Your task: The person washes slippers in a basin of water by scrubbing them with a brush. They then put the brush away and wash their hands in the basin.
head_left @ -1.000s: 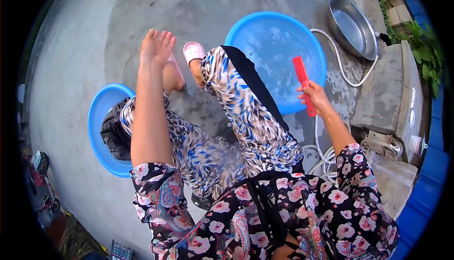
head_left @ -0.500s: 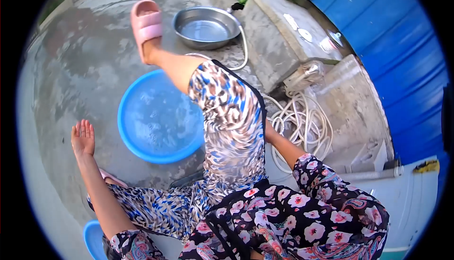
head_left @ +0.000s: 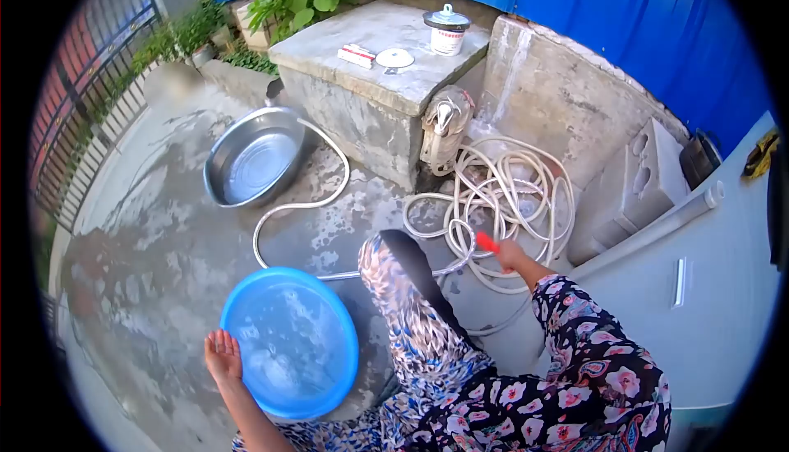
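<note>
My left hand (head_left: pixel 223 357) is held palm up with nothing in it, its fingers stretched out, beside the left rim of a blue basin (head_left: pixel 351 345) of water. In my right hand (head_left: pixel 513 256) is a red brush-like tool (head_left: pixel 486 242), closed in my fingers and seen nearly end on. That hand is in front of a coiled white hose (head_left: pixel 561 197). My raised knee in patterned trousers (head_left: pixel 411 312) stands between the two hands.
A metal basin (head_left: pixel 255 160) stands at the back left with the hose at its rim. Behind the coil is a concrete block (head_left: pixel 345 115) bearing a lidded white tub (head_left: pixel 446 39) and a white lid (head_left: pixel 394 58). A hollow block (head_left: pixel 629 193) leans at right.
The view has swung right and up toward the hose and concrete block. The raised leg has come down, the pink slippers are out of view, and my right hand with the red tool shows again.
</note>
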Available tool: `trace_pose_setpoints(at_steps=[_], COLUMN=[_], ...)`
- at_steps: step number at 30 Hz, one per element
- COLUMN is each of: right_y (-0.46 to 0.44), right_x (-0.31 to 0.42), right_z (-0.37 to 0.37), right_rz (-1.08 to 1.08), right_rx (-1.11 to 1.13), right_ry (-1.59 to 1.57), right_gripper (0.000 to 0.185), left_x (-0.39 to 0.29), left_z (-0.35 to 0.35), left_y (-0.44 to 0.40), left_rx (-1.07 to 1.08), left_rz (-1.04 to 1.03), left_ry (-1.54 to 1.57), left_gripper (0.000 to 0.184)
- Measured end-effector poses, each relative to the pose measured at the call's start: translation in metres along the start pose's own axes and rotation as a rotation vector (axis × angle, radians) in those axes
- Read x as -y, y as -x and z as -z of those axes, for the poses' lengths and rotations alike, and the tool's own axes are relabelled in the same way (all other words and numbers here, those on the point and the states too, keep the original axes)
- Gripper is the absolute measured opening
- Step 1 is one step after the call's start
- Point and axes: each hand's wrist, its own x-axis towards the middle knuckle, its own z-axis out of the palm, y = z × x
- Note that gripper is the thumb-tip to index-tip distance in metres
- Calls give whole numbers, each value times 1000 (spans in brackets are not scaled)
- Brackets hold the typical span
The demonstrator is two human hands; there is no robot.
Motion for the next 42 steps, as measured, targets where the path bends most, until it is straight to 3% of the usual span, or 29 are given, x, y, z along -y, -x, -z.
trace_pose_setpoints(at_steps=[1, 5, 7, 9, 11, 13, 19, 21, 23, 24, 27, 30, 32, 34, 38, 40, 42], right_y=[15, -60, -88, -124, -160, -215, -306, -327, -392, -371, -346, -346, -355, -414, -319, -318, -247], right_x=[28, 11, 23, 21, 28, 22, 48, 66, 56, 71, 103, 109, 88, 40, 64, 24, 36], right_z=[22, 64, 113, 152, 182, 194, 202, 198, 164, 168, 182, 180, 175, 145, 140, 87, 66], right_rz=[-297, -134, -160, -99, -172, -176, -210, -266, -54, 115, 76, 104, 116, 23, -117, -76, -144], right_rx=[-174, -139, -221, -251, -370, -311, 0, -118, -61, -34, 31, 95, 128, 57, -485, -427, -347], right_ry=[-574, -1071, -1257, -1310, -1382, -1424, -1546, -1614, -1778, -1904, -1956, -1910, -1871, -1876, -1546, -1520, -1418], right_gripper=[25, 31, 38, 41, 38, 35, 33, 32, 36, 48, 60, 62, 63, 64, 24, 10, 5], left_x=[4, 18, 32, 39, 35, 43, 31, 32, 34, 33, 38, 51, 54, 60, 79, 88, 97], left_z=[-15, -40, -48, -50, -26, -50, -24, -23, -18, -15, -15, -49, -53, -49, -48, -34, -33], left_y=[1, -2, -4, -4, -27, 5, 5, 9, 18, 25, 34, 52, 58, 58, 48, 53, 59], left_rx=[-33, 32, -3, -54, -60, -57, -89, -127, -96, -48, 37, -129, -277, -260, -235, -225, -213], left_rz=[3, 37, 78, 152, 221, 244, 222, 238, 215, 218, 211, 226, 164, 160, 173, 193, 195], left_ry=[-97, -375, -511, -516, -573, -521, -600, -633, -673, -728, -708, -768, -830, -810, -774, -753, -743], left_gripper=[45, 50, 51, 39, 37, 46, 45, 48, 50, 53, 58, 59, 46, 47, 49, 52, 52])
